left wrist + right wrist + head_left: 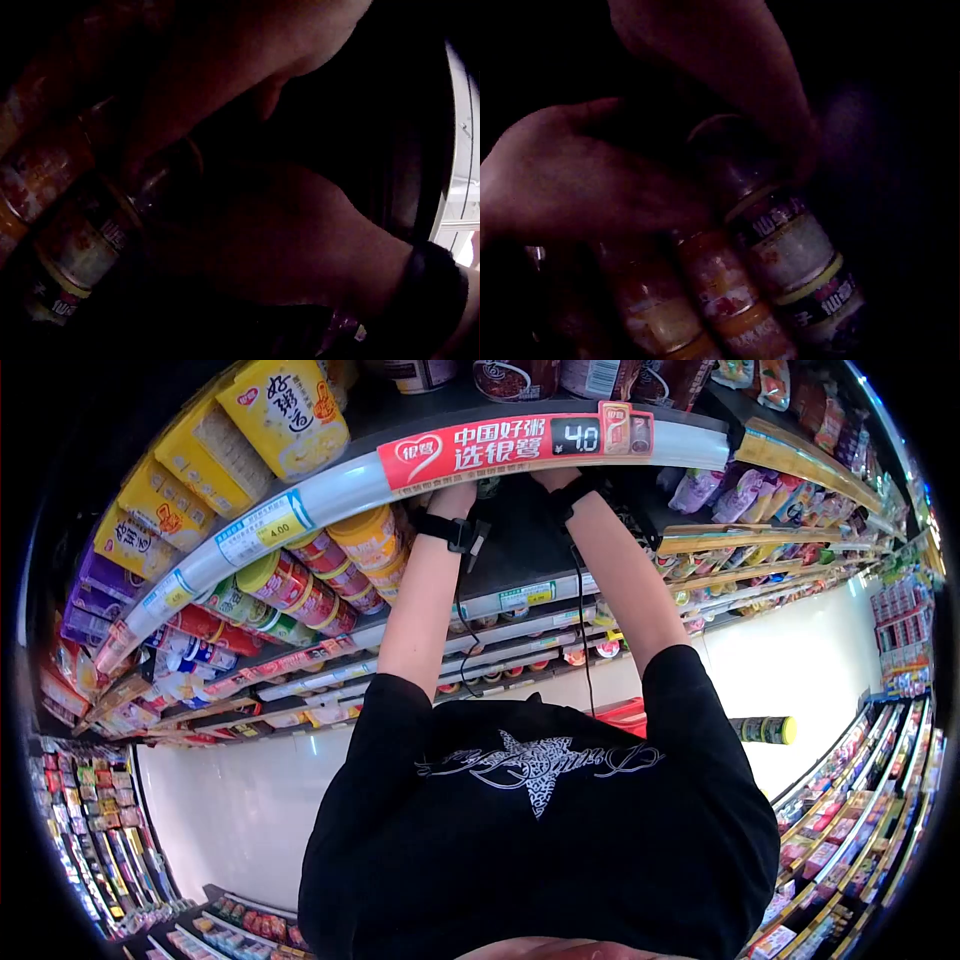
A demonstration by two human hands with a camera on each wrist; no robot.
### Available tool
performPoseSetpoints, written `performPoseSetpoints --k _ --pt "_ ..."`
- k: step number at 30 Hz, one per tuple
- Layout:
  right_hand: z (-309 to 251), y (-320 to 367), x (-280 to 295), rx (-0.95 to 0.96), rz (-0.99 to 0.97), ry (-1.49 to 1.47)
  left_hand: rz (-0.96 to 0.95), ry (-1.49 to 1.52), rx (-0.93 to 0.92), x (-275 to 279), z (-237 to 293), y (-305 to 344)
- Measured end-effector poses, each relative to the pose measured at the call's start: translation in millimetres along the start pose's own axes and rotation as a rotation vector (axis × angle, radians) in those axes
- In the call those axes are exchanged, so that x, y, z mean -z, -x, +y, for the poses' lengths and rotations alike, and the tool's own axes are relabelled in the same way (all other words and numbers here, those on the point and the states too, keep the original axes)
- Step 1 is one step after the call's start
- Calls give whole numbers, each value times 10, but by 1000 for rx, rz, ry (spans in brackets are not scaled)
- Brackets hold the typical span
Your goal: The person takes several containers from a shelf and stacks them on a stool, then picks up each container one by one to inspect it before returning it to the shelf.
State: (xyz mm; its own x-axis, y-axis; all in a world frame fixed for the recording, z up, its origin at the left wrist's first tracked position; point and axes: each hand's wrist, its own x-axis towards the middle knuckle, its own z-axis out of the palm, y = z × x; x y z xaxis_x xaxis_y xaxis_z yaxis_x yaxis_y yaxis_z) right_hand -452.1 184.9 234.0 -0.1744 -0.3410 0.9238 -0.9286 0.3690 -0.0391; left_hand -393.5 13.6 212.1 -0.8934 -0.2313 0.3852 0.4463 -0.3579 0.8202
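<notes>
Both forearms reach under the upper shelf edge, so in the head view only the backs of the left hand (455, 501) and right hand (551, 478) show. A can (795, 247) with a dark, pale and yellow label stands in a stack in the dim right wrist view. The right hand (727, 45) comes down on its upper right side, while the left hand (577, 172) reaches in from the left. Their fingers hold the clear-topped upper end between them; the fingertips are in shadow. Orange-red cans (720, 277) stand beside it.
Overhead runs the shelf edge (330, 490) with its red price sign (480, 445). Yellow cartons (285, 415) stand above at left, stacked orange cans (370, 545) below. Bagged snacks (735, 495) lie at right. Cables (583, 630) hang from the wristbands. Behind the person is a red basket (622, 715).
</notes>
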Motion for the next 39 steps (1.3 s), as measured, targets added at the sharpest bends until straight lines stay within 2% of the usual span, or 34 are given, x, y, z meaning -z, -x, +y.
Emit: performPoseSetpoints --k 2,4,6,11,15,16,17,19,21,23,24,29,31,33,34,35,37,38,39 --pt "6 40 -32 103 47 50 3 -20 9 -9 -2 -43" --pt "-47 -59 16 -83 -5 -9 33 -46 3 -143 181 7" --pt "-185 -148 105 -364 -20 -149 77 -87 -10 -341 390 111" --pt "-631 -386 364 -902 57 -516 175 -238 -13 -805 852 534" --pt "-914 -353 616 -1136 78 -713 94 -444 171 -975 947 757" --pt "-801 -152 596 -1059 86 -850 69 -498 229 -1015 959 817" --pt "-873 -125 738 -1227 20 -956 15 -518 161 -1066 971 904" --pt "-922 65 882 -1240 76 -989 -28 -774 -113 -1102 761 1015" --pt "-1089 174 1082 -1276 102 -936 -119 -643 -37 -1085 597 1095" --pt "-1188 321 1288 -1319 101 -870 -102 -415 -20 -1118 334 1197" --pt "-1227 409 1379 -1317 123 -848 -138 -455 -54 -1162 289 1299" --pt "-1540 908 1912 -1282 253 -683 -224 -583 167 -1530 193 1836" --pt "-1620 1177 2104 -1315 272 -571 -271 -462 337 -1783 227 2023" --pt "-1728 1361 2380 -1356 312 -483 -379 -449 352 -1983 60 2170" --pt "-1737 1497 2484 -1361 331 -466 -392 -547 415 -2102 77 2285" --pt "-1737 1653 2588 -1370 323 -316 -422 -540 374 -2140 -124 2358" --pt "-1866 1746 2891 -1451 401 -304 -588 -296 521 -2356 -178 2425" --pt "-1956 1739 3059 -1510 410 -287 -655 -462 449 -2376 -360 2464" --pt "-2032 1754 3190 -1562 473 -280 -648 -408 498 -2513 -380 2531"
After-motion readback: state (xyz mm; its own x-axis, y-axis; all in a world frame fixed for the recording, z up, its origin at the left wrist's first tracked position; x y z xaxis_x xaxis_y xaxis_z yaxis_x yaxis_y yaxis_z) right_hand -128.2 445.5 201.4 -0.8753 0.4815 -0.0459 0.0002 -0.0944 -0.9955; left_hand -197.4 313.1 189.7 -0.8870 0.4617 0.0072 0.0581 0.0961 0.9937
